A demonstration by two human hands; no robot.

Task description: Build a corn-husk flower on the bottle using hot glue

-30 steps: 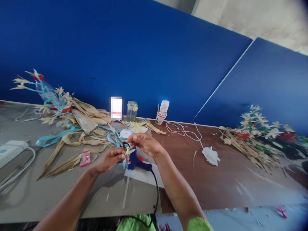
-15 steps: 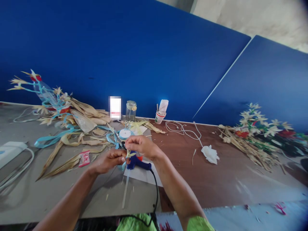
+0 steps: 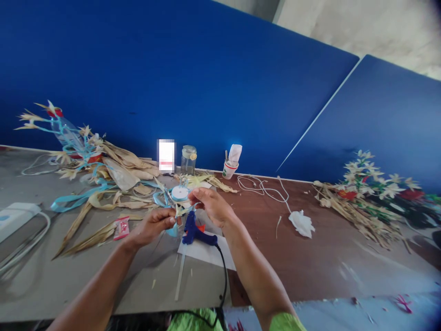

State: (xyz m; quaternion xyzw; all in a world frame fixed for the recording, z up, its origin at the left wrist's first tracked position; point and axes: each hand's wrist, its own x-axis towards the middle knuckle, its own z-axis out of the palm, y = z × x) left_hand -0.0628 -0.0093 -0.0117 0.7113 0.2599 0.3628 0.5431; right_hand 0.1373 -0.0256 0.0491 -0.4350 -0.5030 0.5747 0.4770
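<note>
My left hand (image 3: 156,225) is closed, its thumb and fingers pinching a small pale corn-husk flower (image 3: 179,210). Light-blue ribbon (image 3: 171,231) hangs just below those fingers. To the right, my right hand (image 3: 212,205) is bent in a pinch, and a thin light-blue strip shows at its fingertips. The hidden fingertips leave the exact grip unclear. Directly beneath my hands a blue glue gun (image 3: 193,233) lies on white paper (image 3: 206,255), a clear glue stick (image 3: 179,276) sticking out of its back. Behind them stands a ribbon spool (image 3: 179,193).
Dried husks (image 3: 129,163) and a plastic bottle (image 3: 65,131) with blue-stemmed flowers crowd the left. A glass jar (image 3: 188,161) and a paper cup (image 3: 229,170) stand by the blue partition. White cable (image 3: 263,186), crumpled tissue (image 3: 302,224) and more husk flowers (image 3: 365,177) are rightward.
My right hand has moved up and right, away from the left fingers. My left hand has risen slightly, still holding the flower, so more of the glue gun shows.
</note>
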